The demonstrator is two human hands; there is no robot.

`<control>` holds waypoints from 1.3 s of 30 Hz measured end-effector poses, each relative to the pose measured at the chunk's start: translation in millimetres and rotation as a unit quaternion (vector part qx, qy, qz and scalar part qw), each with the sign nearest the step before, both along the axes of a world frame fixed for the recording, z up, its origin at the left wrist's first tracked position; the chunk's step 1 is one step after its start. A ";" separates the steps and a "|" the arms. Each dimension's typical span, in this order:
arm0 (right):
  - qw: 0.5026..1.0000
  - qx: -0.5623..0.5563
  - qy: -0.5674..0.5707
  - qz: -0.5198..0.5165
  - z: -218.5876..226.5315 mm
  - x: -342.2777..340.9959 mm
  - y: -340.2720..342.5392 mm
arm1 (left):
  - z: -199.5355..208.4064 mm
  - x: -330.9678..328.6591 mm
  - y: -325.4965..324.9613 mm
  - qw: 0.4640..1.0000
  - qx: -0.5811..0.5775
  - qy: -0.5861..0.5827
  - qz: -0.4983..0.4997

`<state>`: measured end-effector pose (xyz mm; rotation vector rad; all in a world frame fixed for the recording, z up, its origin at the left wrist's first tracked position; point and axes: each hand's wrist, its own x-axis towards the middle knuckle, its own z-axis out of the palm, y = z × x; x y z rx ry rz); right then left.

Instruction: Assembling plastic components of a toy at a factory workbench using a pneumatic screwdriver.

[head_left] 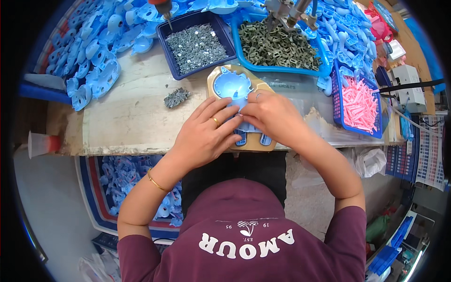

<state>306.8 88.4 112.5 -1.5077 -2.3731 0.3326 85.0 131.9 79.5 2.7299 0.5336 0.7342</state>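
A light blue plastic shell (231, 85) with a hollow round end lies in a tan fixture (256, 142) at the table's front edge. Over its left side, my left hand (206, 129) rests with long, spread fingers, their tips touching the shell's middle. My right hand (271, 113) is closed at the shell's right side, its fingertips pinched together; whatever they hold is hidden. Between the hands, the lower part of the shell is mostly covered. Two dark blue pieces (265, 139) show at the fixture's near end.
Behind the fixture stand a navy bin of screws (174, 70) and a blue tray of dark green parts (324, 69). A screwdriver (162, 9) hangs above. Loose screws (176, 97) lie left. Blue shells (103, 77) are heaped far left; a basket of pink parts (359, 128) stands right.
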 end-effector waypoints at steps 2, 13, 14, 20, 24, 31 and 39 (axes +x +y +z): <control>1.000 0.022 0.008 -0.017 -2.5 4.3 -6.5 | 0.4 0.1 -1.0 1.000 -0.003 0.007 0.003; 0.994 0.049 0.030 -0.098 3.3 22.0 -34.5 | 5.7 3.0 -5.9 0.999 -0.025 0.040 0.016; 0.992 0.061 0.036 -0.100 0.6 23.3 -34.7 | 5.8 3.3 -6.3 0.999 -0.027 0.040 0.017; 0.993 0.058 0.039 -0.091 0.2 28.8 -27.8 | 4.0 5.3 -4.0 0.999 -0.007 0.027 0.022; 0.997 0.007 -0.008 -0.071 8.6 27.6 -17.9 | 6.9 2.0 -2.4 0.999 -0.016 0.024 0.020; 0.942 0.255 0.220 -0.006 84.6 -44.0 78.5 | 8.2 -1.2 1.9 0.998 -0.032 -0.051 0.001; 0.863 0.267 0.423 -0.067 141.4 -123.9 222.4 | 19.6 -20.4 71.5 0.978 0.077 -0.014 0.191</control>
